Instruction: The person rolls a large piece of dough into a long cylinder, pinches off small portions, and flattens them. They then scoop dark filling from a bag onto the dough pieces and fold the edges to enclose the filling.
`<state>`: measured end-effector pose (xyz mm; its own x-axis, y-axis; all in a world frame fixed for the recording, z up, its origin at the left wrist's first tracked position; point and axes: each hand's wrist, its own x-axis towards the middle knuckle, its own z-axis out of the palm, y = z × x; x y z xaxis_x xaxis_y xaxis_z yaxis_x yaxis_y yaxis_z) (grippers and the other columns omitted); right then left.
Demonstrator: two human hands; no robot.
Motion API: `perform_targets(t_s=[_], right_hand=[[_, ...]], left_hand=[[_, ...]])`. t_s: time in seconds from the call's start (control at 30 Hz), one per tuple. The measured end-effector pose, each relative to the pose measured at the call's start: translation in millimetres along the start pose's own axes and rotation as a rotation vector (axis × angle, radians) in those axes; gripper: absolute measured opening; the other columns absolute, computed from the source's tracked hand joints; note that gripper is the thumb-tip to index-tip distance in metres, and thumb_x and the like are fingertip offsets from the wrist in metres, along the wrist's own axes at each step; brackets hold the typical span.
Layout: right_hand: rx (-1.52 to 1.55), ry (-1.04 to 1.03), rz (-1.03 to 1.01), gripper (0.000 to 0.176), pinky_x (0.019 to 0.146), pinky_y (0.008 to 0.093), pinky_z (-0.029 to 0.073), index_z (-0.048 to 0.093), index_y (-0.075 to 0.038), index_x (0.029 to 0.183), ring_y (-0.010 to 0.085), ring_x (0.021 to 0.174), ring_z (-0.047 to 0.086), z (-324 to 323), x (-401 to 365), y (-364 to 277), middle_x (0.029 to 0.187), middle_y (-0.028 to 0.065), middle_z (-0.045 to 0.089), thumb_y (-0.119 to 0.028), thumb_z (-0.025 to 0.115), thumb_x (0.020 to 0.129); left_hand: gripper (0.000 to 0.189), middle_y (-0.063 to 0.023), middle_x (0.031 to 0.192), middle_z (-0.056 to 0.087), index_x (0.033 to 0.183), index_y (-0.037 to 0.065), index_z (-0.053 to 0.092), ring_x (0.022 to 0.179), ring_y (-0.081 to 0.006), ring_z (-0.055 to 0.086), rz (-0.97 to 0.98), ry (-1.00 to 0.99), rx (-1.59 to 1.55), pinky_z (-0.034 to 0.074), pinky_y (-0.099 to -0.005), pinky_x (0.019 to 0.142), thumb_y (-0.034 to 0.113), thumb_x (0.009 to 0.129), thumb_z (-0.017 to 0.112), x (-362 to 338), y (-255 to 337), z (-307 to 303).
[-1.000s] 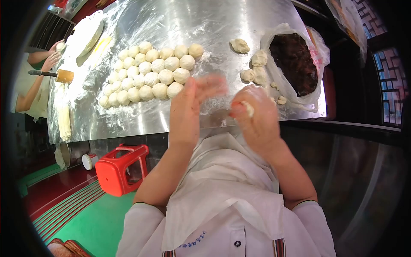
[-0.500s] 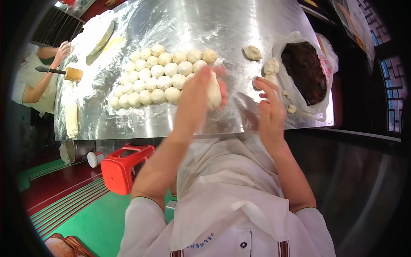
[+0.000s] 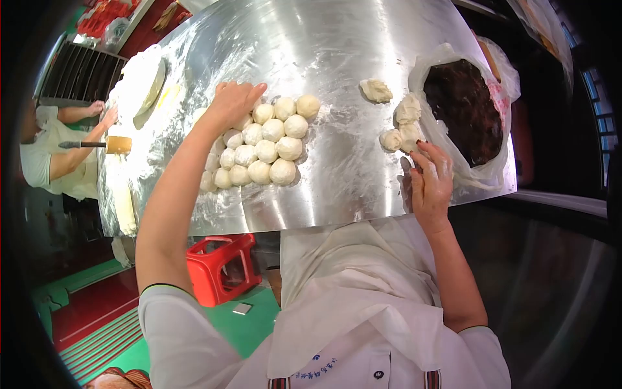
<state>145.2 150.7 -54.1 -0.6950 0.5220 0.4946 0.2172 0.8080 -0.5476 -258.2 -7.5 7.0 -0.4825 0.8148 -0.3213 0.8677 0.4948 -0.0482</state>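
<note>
Floured steel table (image 3: 337, 39): dough balls (image 3: 265, 149) packed in tight rows left of centre.
Left hand (image 3: 234, 100) palm-down over far rows, grasp beneath not determinable; right hand (image 3: 431, 178) unclenched, fingertips at dough lumps (image 3: 402, 126) beside filling bag (image 3: 463, 110) at right edge, likely kept close for short reach.

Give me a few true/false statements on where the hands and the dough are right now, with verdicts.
1. The left hand lies on the far side of the cluster of dough balls. True.
2. The right hand is plunged into the bag of dark filling. False: it is outside the bag, at its near edge, beside the rough dough pieces.
3. The dough balls sit in a tray. False: they lie directly on the floured metal table.
4. A red stool stands on the floor below the table's near edge. True.
</note>
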Motion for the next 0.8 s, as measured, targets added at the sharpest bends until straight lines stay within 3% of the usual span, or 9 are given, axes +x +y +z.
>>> perform_targets(t_s=[0.1,0.2,0.3,0.43,0.5,0.57,0.63,0.73,0.8], right_hand=[[-0.027,0.016,0.0,0.028,0.1,0.0474,0.045,0.066,-0.003,0.112,0.0382,0.119,0.056,0.0,0.5,1.8,0.126,0.0147,0.061,-0.004,0.068,0.084],[-0.009,0.037,0.001,0.028,0.097,0.0464,0.047,0.066,-0.002,0.109,0.0371,0.116,0.058,-1.7,0.6,-0.6,0.122,0.0139,0.063,-0.002,0.069,0.082],[0.003,0.025,0.005,0.027,0.097,0.0466,0.047,0.066,-0.003,0.109,0.0371,0.115,0.058,-1.5,0.4,-0.1,0.122,0.0141,0.063,-0.002,0.068,0.083],[0.016,0.033,0.003,0.027,0.097,0.0461,0.047,0.066,-0.003,0.109,0.0365,0.115,0.058,-1.5,-0.2,1.8,0.121,0.0143,0.063,-0.001,0.069,0.082],[0.022,0.047,0.011,0.026,0.097,0.0459,0.047,0.066,-0.003,0.108,0.0362,0.114,0.058,-1.7,-1.0,2.5,0.121,0.0142,0.063,-0.001,0.07,0.082],[0.027,0.068,0.029,0.026,0.097,0.0457,0.047,0.066,-0.003,0.108,0.036,0.114,0.059,-2.0,-0.6,2.3,0.12,0.014,0.063,-0.001,0.07,0.082],[0.016,0.088,0.019,0.024,0.096,0.0454,0.047,0.066,-0.003,0.107,0.0355,0.115,0.059,-1.9,-1.3,0.7,0.118,0.0134,0.064,-0.001,0.07,0.083],[0.01,0.103,0.003,0.024,0.094,0.0452,0.048,0.066,-0.004,0.106,0.0348,0.113,0.059,-0.7,-1.9,1.8,0.117,0.0124,0.064,-0.001,0.071,0.082],[-0.002,0.11,-0.025,0.024,0.093,0.0452,0.048,0.066,-0.005,0.105,0.0345,0.112,0.06,1.8,0.7,2.6,0.117,0.012,0.064,-0.002,0.072,0.082]], left_hand=[[0.066,-0.0174,0.106,0.071,0.117,0.001,0.066,0.104,-0.0354,0.067,-0.112,-0.096,0.038,0.027,-0.0562,0.116,0.059,0.105,0.035,-0.4,16.0,-10.2],[0.054,-0.0179,0.128,0.064,0.133,0.005,0.061,0.105,-0.0341,0.067,0.159,0.525,0.031,0.032,-0.0503,0.117,0.049,0.101,0.055,12.4,55.1,-13.4],[0.041,-0.0104,0.137,0.059,0.134,0.017,0.063,0.123,-0.0292,0.057,0.381,0.416,-0.543,0.047,-0.0412,0.106,0.026,0.094,0.07,35.1,134.2,-9.0],[0.04,-0.0084,0.136,0.058,0.131,0.015,0.064,0.131,-0.025,0.049,0.526,0.29,-0.392,0.046,-0.0388,0.106,0.019,0.092,0.071,51.0,189.5,11.6],[0.036,-0.0075,0.129,0.06,0.125,0.013,0.065,0.125,-0.0205,0.053,0.501,0.36,-0.445,0.047,-0.0357,0.103,0.012,0.09,0.071,40.3,190.3,9.6],[0.033,-0.0047,0.125,0.062,0.12,0.012,0.065,0.119,-0.0176,0.056,0.286,0.202,-1.173,0.048,-0.0334,0.101,0.008,0.088,0.071,-8.3,191.1,-10.4],[0.031,-0.0024,0.123,0.062,0.117,0.009,0.065,0.115,-0.0148,0.058,0.277,0.175,-1.302,0.049,-0.0308,0.096,0.006,0.087,0.071,-53.3,184.5,-2.3],[0.029,-0.0052,0.122,0.063,0.116,0.007,0.066,0.117,-0.0192,0.058,0.113,-0.042,-1.311,0.047,-0.0339,0.098,0.013,0.088,0.074,-98.7,177.4,28.1],[0.027,-0.0091,0.124,0.064,0.113,0.007,0.067,0.119,-0.027,0.059,0.407,0.169,-0.714,0.043,-0.0386,0.102,0.022,0.091,0.072,-103.2,175.6,38.6]])
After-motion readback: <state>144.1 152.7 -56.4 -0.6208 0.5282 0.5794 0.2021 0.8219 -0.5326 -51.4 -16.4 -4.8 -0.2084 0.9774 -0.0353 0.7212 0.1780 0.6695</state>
